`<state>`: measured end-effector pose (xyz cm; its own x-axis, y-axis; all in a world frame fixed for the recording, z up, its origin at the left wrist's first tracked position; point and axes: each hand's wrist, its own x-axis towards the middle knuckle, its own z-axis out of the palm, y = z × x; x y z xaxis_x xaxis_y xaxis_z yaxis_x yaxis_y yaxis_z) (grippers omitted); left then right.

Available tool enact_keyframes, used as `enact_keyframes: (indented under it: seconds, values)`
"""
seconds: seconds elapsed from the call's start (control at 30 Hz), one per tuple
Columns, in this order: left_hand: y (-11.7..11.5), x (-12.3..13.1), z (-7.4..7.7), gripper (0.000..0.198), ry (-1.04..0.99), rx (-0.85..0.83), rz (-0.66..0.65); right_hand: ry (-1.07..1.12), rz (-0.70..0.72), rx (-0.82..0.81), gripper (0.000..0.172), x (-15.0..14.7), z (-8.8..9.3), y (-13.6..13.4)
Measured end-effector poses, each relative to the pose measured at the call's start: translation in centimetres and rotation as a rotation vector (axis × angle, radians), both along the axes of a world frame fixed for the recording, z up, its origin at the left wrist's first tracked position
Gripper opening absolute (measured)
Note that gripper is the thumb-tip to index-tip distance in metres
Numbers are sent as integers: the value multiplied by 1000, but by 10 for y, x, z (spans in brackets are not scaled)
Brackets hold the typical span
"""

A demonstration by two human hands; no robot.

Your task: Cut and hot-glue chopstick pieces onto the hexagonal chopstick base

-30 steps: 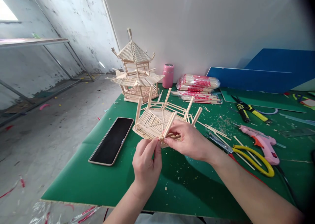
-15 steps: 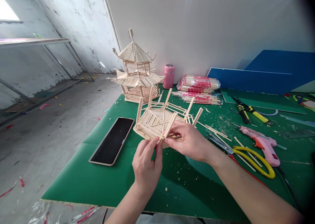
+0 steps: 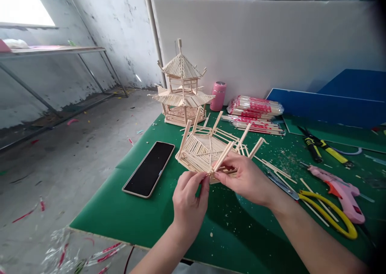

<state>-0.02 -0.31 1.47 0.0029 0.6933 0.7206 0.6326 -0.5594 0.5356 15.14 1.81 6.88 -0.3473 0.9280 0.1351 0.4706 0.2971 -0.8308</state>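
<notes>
Holding a stick frame (image 3: 205,150) just above the green bench (image 3: 126,221), the person grips it at its near edge with both hands. The left hand (image 3: 189,203) comes up from below, its fingers (image 3: 202,180) pinched on the near corner, at the foot of one slanting post. The right hand (image 3: 247,180) reaches in from the right, its fingers (image 3: 225,177) closed on the same edge, just beside the left ones. The frame is a flat slatted deck with several posts sticking up around its rim, and it is tilted toward the camera.

Behind it stands a tiered stick tower (image 3: 182,91), with a pink bottle (image 3: 218,96) just to its right against the white board (image 3: 256,41). Wrapped bundles of sticks (image 3: 255,107) lie farther right. A dark phone (image 3: 149,168) lies flat left of the hands. Right of the right wrist lie yellow-handled scissors (image 3: 330,219), a pink glue gun (image 3: 342,189), pliers (image 3: 321,148), loose sticks and sawdust.
</notes>
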Motion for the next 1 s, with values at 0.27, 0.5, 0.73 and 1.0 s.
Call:
enact_keyframes:
  seconds: [0.27,0.5,0.73,1.0]
  values:
    - [2,0,0,6,-12,13,-20,38,-3,-7,15,0,-2,0]
    - [2,1,3,6,-13,14,-36,39,-9,-18,15,0,0,0]
    - [2,0,2,7,-13,9,-35,8,-9,-20,15,-1,3,-1]
    - [2,1,2,8,-18,9,-40,-10,-8,-8,16,0,3,-2]
